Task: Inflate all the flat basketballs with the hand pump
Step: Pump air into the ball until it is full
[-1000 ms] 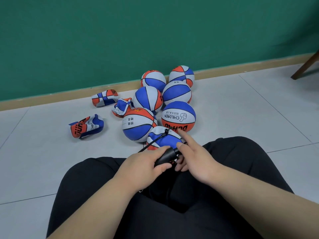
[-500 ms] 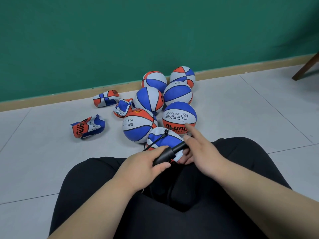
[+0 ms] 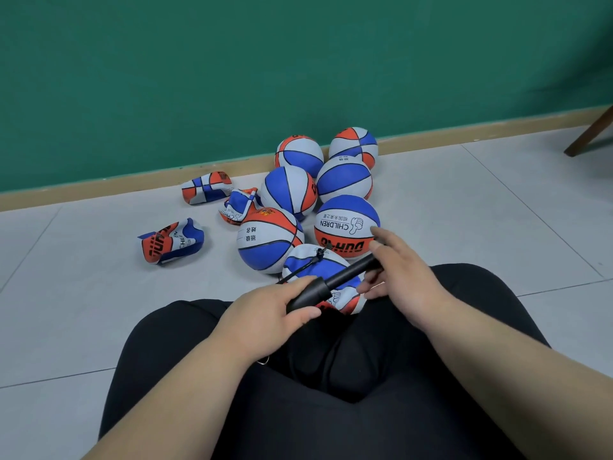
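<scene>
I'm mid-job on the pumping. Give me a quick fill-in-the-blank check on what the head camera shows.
1. The left hand grips the black hand pump, whose hose runs to the ball at the person's legs; ____ round balls sit beyond it.
2. ____ flat basketballs lie to the left of them.
3. The wall behind is ____.
Missing words: six, three, green.

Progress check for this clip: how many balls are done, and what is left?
Done, apparently: six round basketballs. In hand: the left hand grips the hand pump, the right hand holds its handle, and its hose reaches a seventh ball. Left: three flat balls on the floor.
</scene>
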